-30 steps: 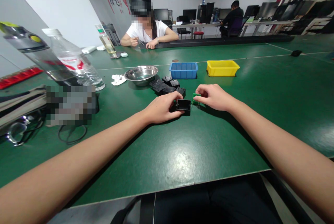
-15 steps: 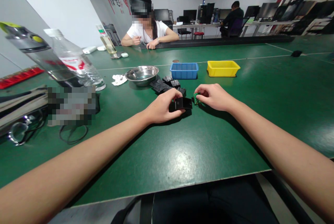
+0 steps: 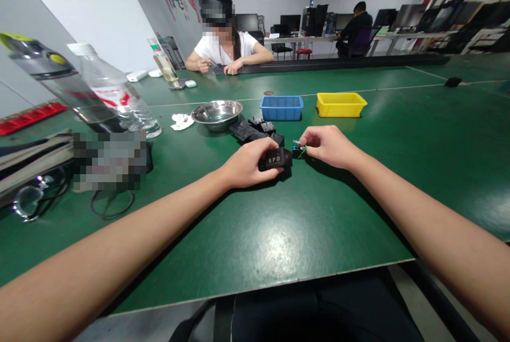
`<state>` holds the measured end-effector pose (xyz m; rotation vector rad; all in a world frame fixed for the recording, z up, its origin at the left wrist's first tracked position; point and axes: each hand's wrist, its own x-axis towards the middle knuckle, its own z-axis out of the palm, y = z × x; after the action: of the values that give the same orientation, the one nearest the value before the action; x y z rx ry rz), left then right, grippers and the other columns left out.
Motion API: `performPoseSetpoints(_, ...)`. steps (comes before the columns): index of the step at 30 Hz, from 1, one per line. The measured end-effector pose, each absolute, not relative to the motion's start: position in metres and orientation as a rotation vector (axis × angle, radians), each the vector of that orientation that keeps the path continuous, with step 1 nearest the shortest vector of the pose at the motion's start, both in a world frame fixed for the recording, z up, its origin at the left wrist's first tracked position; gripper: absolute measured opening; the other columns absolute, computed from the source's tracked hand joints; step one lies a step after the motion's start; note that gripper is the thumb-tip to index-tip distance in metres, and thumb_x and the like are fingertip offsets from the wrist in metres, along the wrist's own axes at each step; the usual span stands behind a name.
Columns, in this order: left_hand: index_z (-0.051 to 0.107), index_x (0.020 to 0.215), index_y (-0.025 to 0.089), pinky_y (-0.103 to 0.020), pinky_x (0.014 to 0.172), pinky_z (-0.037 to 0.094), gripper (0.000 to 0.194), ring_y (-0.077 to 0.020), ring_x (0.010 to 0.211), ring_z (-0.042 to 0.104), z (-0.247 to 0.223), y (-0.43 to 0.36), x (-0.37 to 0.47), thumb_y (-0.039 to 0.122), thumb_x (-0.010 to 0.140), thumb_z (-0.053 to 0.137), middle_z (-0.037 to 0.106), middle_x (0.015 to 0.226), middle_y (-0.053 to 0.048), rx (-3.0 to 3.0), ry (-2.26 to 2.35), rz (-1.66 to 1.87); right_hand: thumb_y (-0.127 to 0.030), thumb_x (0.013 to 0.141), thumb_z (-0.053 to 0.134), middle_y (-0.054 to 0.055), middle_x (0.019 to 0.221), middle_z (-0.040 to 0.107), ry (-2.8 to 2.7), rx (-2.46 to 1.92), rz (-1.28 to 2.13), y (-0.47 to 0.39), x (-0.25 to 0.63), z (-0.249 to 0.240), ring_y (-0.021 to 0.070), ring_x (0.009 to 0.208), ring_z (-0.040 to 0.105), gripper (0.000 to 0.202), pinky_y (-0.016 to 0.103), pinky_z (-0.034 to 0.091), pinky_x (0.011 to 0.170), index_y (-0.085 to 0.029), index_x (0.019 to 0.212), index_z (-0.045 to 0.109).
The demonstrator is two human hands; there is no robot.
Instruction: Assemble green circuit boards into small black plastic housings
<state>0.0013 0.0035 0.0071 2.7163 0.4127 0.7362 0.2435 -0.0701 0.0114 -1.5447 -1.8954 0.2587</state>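
My left hand [image 3: 253, 164] is closed around a small black plastic housing [image 3: 274, 159] with the white letters SPD facing me. Its fingers go over the top and the thumb lies along the lower side. Just to the right, my right hand [image 3: 324, 145] pinches a small green circuit board [image 3: 302, 152], seen nearly edge-on, with blue and metallic parts on it. Board and housing are close together; a narrow gap seems to lie between them. Behind my left hand, several black plastic pieces [image 3: 255, 128] lie in a heap.
Beyond the heap stand a steel bowl [image 3: 217, 114], a blue bin [image 3: 281, 108] and a yellow bin [image 3: 341, 104]. Crumpled tissue [image 3: 182, 121] lies left of the bowl. Bottles [image 3: 115, 92] and glasses [image 3: 27, 201] are on the left. Across the green table [image 3: 247, 246] sits another person [image 3: 225, 47].
The black housing has turned in my left hand, so its lettered face shows instead of its open end. My right hand has rotated the circuit board from face-on to nearly edge-on.
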Motion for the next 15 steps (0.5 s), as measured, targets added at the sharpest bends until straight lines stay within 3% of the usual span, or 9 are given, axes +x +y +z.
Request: performPoseSetpoints(15,0.059,0.097,0.017,-0.027,0.071,0.048,0.026,-0.0163,0.076,0.061,0.0066,0.0027,0.0013,0.035,0.08,0.065,0.066,0.088,-0.003,2.714,0.388,0.732,-0.011,0.069,0.07,-0.003,0.066,0.064,-1.888,-1.548,0.225,-0.0644,0.2492,0.0039,0.0115,0.059,0.053,0.009,0.025,0.039,0.062,-0.018,0.074,0.067)
